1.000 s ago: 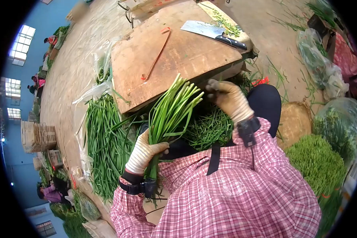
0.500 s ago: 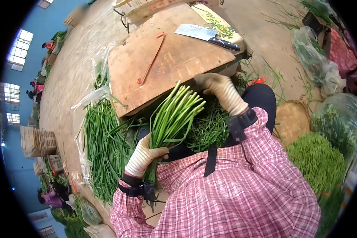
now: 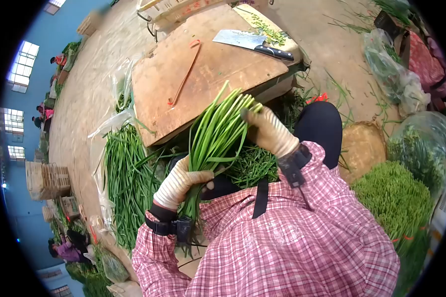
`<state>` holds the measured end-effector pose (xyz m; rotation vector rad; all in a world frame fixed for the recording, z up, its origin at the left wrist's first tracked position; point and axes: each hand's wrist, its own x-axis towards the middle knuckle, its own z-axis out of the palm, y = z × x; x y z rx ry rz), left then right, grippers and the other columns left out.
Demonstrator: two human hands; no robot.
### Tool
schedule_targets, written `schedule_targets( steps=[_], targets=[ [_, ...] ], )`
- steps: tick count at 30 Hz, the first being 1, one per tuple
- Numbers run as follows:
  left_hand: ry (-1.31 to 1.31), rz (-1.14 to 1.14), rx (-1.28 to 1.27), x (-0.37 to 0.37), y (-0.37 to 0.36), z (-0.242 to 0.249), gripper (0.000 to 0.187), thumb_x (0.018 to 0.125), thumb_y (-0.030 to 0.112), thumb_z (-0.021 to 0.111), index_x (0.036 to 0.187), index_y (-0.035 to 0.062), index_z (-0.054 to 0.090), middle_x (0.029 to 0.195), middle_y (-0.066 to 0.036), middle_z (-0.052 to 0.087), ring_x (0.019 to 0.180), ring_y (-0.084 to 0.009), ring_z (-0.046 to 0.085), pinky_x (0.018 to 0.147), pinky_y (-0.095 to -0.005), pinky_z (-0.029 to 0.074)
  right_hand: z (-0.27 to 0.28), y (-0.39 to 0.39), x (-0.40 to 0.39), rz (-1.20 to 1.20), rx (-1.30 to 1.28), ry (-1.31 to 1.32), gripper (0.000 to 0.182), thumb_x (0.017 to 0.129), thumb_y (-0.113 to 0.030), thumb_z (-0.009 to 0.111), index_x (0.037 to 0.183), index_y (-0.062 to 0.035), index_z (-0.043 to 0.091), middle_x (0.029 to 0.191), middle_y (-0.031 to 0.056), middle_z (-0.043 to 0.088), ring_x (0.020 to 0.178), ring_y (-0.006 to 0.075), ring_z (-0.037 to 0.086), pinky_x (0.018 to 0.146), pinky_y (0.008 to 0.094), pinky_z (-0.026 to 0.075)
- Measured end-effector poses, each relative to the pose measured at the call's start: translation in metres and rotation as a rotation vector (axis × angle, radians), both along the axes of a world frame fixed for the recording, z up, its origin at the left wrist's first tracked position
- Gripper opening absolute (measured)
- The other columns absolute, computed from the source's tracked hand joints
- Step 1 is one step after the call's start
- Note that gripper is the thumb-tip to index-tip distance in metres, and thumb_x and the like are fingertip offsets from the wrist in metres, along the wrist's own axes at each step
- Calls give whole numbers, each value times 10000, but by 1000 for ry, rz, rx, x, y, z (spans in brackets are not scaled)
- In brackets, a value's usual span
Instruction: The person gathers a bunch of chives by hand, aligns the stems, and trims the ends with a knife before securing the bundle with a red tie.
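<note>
My left hand (image 3: 183, 180), in a striped work glove, is wrapped round a bunch of chives (image 3: 215, 131) low on the bundle. The pale stem ends fan upward to the right, and leaves hang below the fist. My right hand (image 3: 270, 129), also gloved, is closed at the upper right side of the bunch, its thumb and fingers against the stem ends; part of the fingers is hidden. Loose cut greens (image 3: 255, 166) lie below it. To the left is a large heap of long chives (image 3: 126, 183).
A worn wooden board (image 3: 213, 74) stands ahead, holding a cleaver (image 3: 240, 38) and a reddish-brown strip (image 3: 186, 72). Behind the cleaver, a pale block (image 3: 265, 24) carries chopped bits. Trimmed green bundles (image 3: 394, 198) and plastic bags (image 3: 421, 148) are at right. Other people work far left.
My right hand has moved from the board's edge down and in to the stem ends. My left hand still grips the bunch, which has spread and tilted slightly to the right.
</note>
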<state>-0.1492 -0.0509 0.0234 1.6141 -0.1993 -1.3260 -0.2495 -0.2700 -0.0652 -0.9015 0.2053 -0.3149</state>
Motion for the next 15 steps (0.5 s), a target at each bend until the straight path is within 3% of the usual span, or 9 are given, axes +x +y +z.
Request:
schedule_targets(
  steps=[1, 3, 5, 7, 10, 11, 13, 14, 15],
  targets=[
    [13, -10, -27, 1, -4, 0, 326, 815, 4, 686, 1131, 3, 605, 846, -31, 652, 624, -108, 620, 552, -215, 491, 1, -7, 3, -2, -1, -3, 764, 891, -544, 625, 1448, -79, 384, 1415, 162, 497, 1304, 233, 470, 1031, 377, 417],
    [-9, -39, -11, 3, -9, 11, 341, 824, 23, 682, 1152, 14, 590, 866, -34, 646, 641, -112, 625, 563, -222, 495, 4, -33, 10, -225, 307, -118, 735, 923, -549, 564, 1441, -61, 380, 1443, 158, 467, 1308, 273, 466, 1035, 428, 442],
    [-10, -65, -93, 4, -17, 15, 421, 800, 52, 674, 1206, -7, 575, 949, -70, 671, 666, -119, 612, 603, -236, 499, 7, -44, -2, -120, 488, -215, 1031, 756, -771, 567, 1480, -83, 313, 1475, 142, 416, 1314, 298, 453, 1065, 453, 421],
    [-25, -112, -149, 7, -33, 18, 492, 818, 127, 670, 1278, -5, 553, 1083, -112, 685, 679, -109, 592, 612, -226, 487, 13, -38, 0, -42, 343, -274, 1038, 746, -773, 587, 1470, -76, 325, 1421, 116, 465, 1287, 292, 470, 1062, 455, 425],
    [-20, -234, -246, 4, -64, 22, 504, 830, 179, 668, 1282, -8, 549, 1082, -117, 686, 679, -106, 585, 611, -221, 480, 46, -47, 0, -118, 174, -248, 1014, 743, -759, 609, 1443, -69, 359, 1368, 96, 497, 1253, 286, 487, 1066, 443, 424],
    [7, -208, -298, 2, -74, 24, 501, 832, 186, 669, 1278, -11, 550, 1081, -116, 686, 681, -105, 586, 612, -222, 482, 42, -64, 3, -155, 305, -291, 953, 755, -742, 615, 1413, -85, 405, 1317, 88, 527, 1218, 270, 506, 1060, 430, 429],
    [26, -204, -369, 3, -88, 28, 499, 835, 193, 669, 1273, -14, 551, 1079, -115, 687, 682, -105, 588, 612, -222, 483, 60, -85, -5, -366, 308, -294, 869, 794, -728, 593, 1371, -93, 452, 1287, 94, 545, 1176, 246, 528, 1018, 425, 451],
    [14, -200, -374, 5, -92, 28, 493, 838, 200, 671, 1266, -16, 554, 1079, -109, 687, 687, -106, 590, 615, -223, 486, 48, -100, -3, -532, 33, -291, 823, 839, -715, 559, 1365, -91, 453, 1279, 93, 549, 1122, 226, 551, 945, 403, 482],
    [4, -191, -376, 6, -94, 27, 488, 842, 207, 673, 1259, -18, 556, 1079, -104, 687, 691, -107, 592, 618, -225, 490, 53, -102, -11, -542, 17, -302, 823, 839, -715, 559, 1365, -91, 453, 1279, 93, 549, 1122, 226, 551, 945, 403, 482]
  ],
)
